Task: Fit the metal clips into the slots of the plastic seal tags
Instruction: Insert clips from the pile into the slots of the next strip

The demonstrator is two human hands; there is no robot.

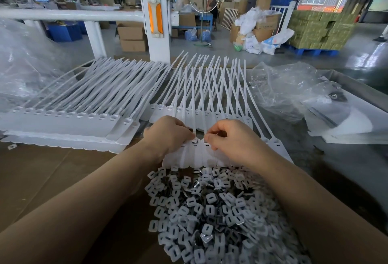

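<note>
White seal tags (195,154) fill mid-frame; silvery-grey clips (210,207) with dark slots heap at lower centre on brown cardboard (52,175); an orange reflector (155,19) marks the white post (156,22).

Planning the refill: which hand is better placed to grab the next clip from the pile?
Probably the right hand. Its forearm passes directly above the clip pile, so it only needs to draw back. The left hand sits left of the pile, fingertips at the seal tag slot, seemingly steadying it.

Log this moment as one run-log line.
step: clip fitting | left hand: pinching at tag slot | right hand: pinching beside it | clip pile: near the person
</note>
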